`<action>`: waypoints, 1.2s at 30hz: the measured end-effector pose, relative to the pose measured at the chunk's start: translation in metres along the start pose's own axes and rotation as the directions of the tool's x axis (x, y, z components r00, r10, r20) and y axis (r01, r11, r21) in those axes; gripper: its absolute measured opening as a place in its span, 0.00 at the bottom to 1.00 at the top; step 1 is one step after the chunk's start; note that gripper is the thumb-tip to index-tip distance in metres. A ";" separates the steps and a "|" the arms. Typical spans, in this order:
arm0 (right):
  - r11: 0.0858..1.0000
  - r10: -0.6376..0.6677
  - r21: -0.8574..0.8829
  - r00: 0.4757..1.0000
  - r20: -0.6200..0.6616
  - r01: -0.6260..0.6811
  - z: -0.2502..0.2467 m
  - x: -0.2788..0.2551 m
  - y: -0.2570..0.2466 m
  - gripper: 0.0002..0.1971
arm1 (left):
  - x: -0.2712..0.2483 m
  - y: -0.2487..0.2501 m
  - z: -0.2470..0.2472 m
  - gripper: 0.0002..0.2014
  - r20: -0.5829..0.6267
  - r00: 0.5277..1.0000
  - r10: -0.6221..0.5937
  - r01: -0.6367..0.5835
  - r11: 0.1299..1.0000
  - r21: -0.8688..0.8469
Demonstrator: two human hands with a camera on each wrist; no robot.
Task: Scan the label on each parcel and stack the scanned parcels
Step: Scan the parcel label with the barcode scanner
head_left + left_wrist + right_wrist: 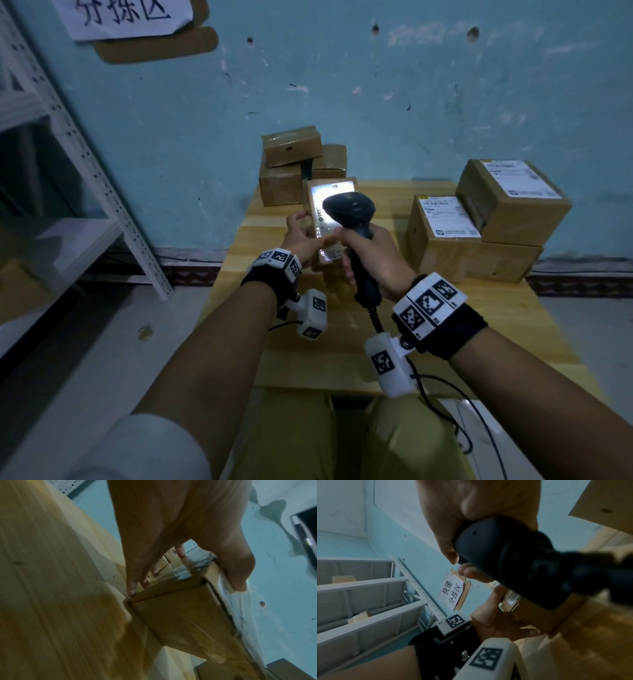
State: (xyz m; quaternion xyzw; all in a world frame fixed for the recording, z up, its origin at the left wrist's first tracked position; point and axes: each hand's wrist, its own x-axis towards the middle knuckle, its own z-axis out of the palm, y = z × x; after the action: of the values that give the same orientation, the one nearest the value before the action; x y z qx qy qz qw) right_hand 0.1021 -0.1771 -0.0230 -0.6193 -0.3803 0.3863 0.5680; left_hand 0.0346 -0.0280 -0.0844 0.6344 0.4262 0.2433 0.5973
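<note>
My left hand (303, 236) grips a small cardboard parcel (325, 205), tilted up above the wooden table (479, 325), thumb on its labelled face and fingers behind it. The label is lit bright white. My right hand (371, 260) is wrapped round the handle of a black barcode scanner (349, 209), whose head points at that label from close by. The left wrist view shows the parcel (180, 618) from below, with the left hand (171, 547) clamped on its end. In the right wrist view the scanner (513, 561) fills the middle, held by my right hand (453, 534), with the parcel (539, 612) behind it.
Three plain brown boxes (291, 164) are piled at the table's far left corner against the blue wall. Two labelled boxes (479, 226) are stacked at the right. A white metal shelf rack (85, 171) stands to the left. The scanner cable (445, 394) hangs off the table's near edge.
</note>
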 end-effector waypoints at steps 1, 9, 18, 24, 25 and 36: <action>1.000 -0.006 -0.007 1.000 -0.013 0.006 -0.001 0.000 -0.001 0.06 | 0.000 -0.001 0.000 0.43 0.005 1.000 0.002 -0.002 1.000 -0.016; 0.991 -0.077 -0.113 0.994 -0.073 0.068 -0.005 -0.001 -0.007 0.06 | 0.001 -0.003 0.003 0.42 -0.011 0.999 0.034 -0.035 0.997 -0.068; 0.967 -0.123 -0.239 0.986 -0.115 0.093 -0.006 0.001 -0.003 0.11 | 0.004 -0.005 0.004 0.43 -0.024 0.999 0.031 -0.032 0.997 -0.066; 0.960 -0.133 -0.262 0.985 -0.107 0.101 -0.006 0.003 -0.001 0.12 | -0.002 -0.004 0.003 0.47 -0.015 1.000 0.018 -0.018 1.000 -0.016; 0.960 -0.134 -0.263 0.985 -0.108 0.101 -0.006 0.003 0.000 0.12 | -0.002 -0.003 0.003 0.47 -0.019 1.000 0.019 -0.019 1.000 -0.006; 0.950 -0.135 -0.300 0.982 -0.131 0.091 -0.002 0.006 0.002 0.10 | 0.007 -0.011 0.006 0.52 -0.024 1.000 0.005 -0.006 1.000 -0.025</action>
State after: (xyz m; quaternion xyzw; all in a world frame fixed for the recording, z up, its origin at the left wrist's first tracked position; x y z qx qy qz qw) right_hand 0.1063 -0.1730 -0.0254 -0.7008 -0.4244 0.2450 0.5183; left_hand 0.0403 -0.0268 -0.0973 0.6252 0.4283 0.2578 0.5993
